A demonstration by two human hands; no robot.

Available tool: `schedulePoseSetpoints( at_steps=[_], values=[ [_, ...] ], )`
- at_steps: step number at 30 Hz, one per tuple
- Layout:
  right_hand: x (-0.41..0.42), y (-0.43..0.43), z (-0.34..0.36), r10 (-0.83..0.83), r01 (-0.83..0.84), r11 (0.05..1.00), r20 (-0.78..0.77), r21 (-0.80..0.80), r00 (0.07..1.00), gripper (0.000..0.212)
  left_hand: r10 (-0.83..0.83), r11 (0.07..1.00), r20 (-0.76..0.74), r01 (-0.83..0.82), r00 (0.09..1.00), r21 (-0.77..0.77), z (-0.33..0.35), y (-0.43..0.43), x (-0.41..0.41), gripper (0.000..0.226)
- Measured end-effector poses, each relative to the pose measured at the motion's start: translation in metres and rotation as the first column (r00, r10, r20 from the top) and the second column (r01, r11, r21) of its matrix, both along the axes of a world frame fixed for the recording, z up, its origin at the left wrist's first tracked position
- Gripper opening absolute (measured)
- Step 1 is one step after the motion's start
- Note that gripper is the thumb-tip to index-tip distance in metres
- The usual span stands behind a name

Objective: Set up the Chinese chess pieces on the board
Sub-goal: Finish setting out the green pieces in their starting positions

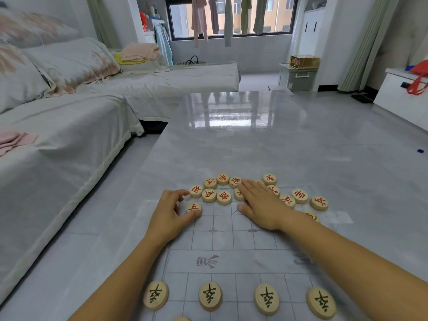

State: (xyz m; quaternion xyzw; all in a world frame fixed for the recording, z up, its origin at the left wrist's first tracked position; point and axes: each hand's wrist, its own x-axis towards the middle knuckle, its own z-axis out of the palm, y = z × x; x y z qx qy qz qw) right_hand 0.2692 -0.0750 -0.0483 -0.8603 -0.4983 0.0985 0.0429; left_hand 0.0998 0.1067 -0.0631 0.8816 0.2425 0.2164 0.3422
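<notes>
The red pieces [223, 198] lie heaped at the far end of the board [222, 242]. They look hard, light and slippery. The left hand [170, 216] seems to pinch a single red piece [194, 207] by its round edge. The right hand [261, 205] rests flat on the heap, fingers straight.

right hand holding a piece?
No, the right hand lies flat with straight fingers on the red pieces.
</notes>
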Motion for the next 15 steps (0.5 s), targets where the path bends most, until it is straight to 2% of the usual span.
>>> schedulePoseSetpoints(
  at_steps=[4, 6, 10, 15],
  values=[
    [-0.019, -0.022, -0.001, 0.106, -0.106, 0.994, -0.008, 0.012, 0.994, 0.062, -0.038, 0.987, -0.108, 0.054, 0.993, 0.150, -0.002, -0.001, 0.002, 0.086],
    [-0.023, -0.030, 0.005, 0.125, -0.124, 0.992, -0.048, 0.030, 0.991, 0.061, -0.058, 0.977, -0.166, 0.090, 0.984, 0.193, -0.001, -0.002, 0.004, 0.095],
    [-0.021, -0.018, 0.016, 0.076, -0.062, 0.988, -0.091, 0.143, 0.993, 0.059, -0.052, 0.983, -0.179, 0.081, 0.983, 0.162, -0.003, -0.002, 0.005, 0.093],
    [-0.029, 0.036, 0.015, 0.158, -0.155, 0.983, -0.025, 0.098, 0.987, 0.063, -0.044, 0.995, -0.149, 0.058, 0.988, 0.085, -0.002, 0.000, 0.004, 0.111]
  ],
)
